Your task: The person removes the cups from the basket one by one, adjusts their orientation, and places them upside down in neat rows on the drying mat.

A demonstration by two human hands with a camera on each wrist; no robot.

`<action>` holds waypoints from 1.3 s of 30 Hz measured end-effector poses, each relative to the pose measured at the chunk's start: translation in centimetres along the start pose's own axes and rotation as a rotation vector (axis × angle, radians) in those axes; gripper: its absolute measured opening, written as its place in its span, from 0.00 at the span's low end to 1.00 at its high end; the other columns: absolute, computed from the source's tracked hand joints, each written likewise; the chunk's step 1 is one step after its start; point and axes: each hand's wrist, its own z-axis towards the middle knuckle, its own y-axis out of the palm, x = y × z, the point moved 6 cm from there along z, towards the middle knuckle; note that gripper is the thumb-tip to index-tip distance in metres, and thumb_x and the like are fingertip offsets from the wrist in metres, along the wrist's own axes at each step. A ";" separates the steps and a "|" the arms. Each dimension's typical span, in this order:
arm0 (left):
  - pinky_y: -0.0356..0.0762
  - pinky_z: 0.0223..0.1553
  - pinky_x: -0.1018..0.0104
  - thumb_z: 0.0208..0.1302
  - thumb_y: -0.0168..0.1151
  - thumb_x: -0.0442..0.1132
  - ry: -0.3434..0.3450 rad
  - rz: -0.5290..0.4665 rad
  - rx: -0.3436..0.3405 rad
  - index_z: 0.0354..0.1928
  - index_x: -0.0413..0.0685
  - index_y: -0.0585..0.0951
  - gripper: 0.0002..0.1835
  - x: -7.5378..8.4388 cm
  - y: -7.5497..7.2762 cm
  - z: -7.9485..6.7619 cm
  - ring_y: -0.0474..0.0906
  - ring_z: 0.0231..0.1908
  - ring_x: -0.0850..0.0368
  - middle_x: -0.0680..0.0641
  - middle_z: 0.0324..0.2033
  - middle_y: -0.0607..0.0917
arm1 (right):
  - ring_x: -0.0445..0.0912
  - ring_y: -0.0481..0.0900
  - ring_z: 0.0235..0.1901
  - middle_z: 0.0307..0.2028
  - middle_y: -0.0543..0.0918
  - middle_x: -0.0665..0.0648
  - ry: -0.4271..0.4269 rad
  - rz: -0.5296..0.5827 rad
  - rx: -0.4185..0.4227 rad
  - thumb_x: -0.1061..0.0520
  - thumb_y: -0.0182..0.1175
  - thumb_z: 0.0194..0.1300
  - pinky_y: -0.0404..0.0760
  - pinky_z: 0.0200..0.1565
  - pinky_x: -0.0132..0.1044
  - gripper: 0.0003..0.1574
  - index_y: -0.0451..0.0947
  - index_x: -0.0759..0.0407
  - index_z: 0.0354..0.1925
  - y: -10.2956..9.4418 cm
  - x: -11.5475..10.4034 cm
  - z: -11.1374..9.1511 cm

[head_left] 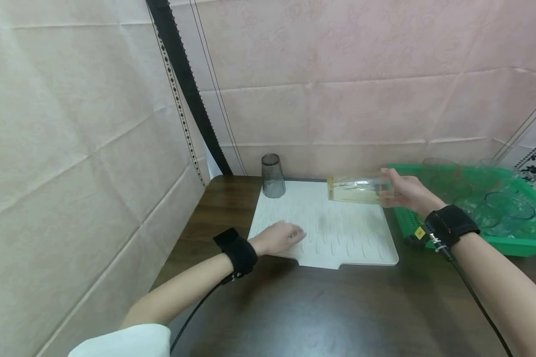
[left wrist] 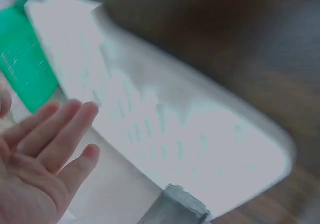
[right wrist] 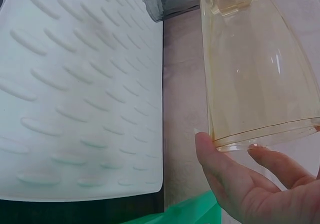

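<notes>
A yellowish clear drinking glass [head_left: 357,190] lies sideways in the air above the right part of the white ridged drying mat [head_left: 357,248]. My right hand [head_left: 404,191] grips it at its rim end; in the right wrist view, thumb and fingers pinch the rim of the glass [right wrist: 260,79]. My left hand [head_left: 279,238] hovers over the mat's front left part and holds nothing. In the left wrist view its fingers [left wrist: 65,129] are extended. A grey tinted glass [head_left: 273,177] stands upside down at the mat's back left corner.
A green plastic basket [head_left: 509,245] with several clear glasses [head_left: 509,210] stands to the right of the mat. The dark wooden table [head_left: 330,307] extends in front. Cloth curtains [head_left: 362,109] hang behind and on the left. Cables trail from both wrist straps.
</notes>
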 end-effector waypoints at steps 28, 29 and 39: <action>0.69 0.64 0.52 0.74 0.43 0.58 -0.094 -0.529 0.153 0.77 0.54 0.46 0.37 2.9 -3.2 8.4 0.68 0.67 0.47 0.42 0.73 0.60 | 0.68 0.49 0.72 0.76 0.37 0.69 -0.006 -0.001 -0.027 0.31 0.33 0.72 0.75 0.60 0.48 0.50 0.27 0.54 0.76 1.3 0.4 0.4; 0.70 0.64 0.52 0.74 0.43 0.58 -0.096 -0.539 0.156 0.76 0.55 0.47 0.36 2.9 -3.2 8.4 0.70 0.65 0.47 0.41 0.72 0.60 | 0.68 0.49 0.72 0.75 0.38 0.70 -0.002 -0.001 -0.025 0.31 0.33 0.72 0.75 0.61 0.48 0.51 0.28 0.55 0.77 1.4 0.5 0.4; 0.74 0.59 0.55 0.76 0.44 0.53 -0.107 -0.612 0.192 0.73 0.53 0.55 0.30 2.6 -3.7 8.3 0.76 0.58 0.48 0.41 0.66 0.67 | 0.69 0.49 0.72 0.75 0.39 0.73 -0.019 -0.045 -0.095 0.28 0.35 0.71 0.67 0.64 0.54 0.56 0.26 0.62 0.76 2.0 0.5 0.4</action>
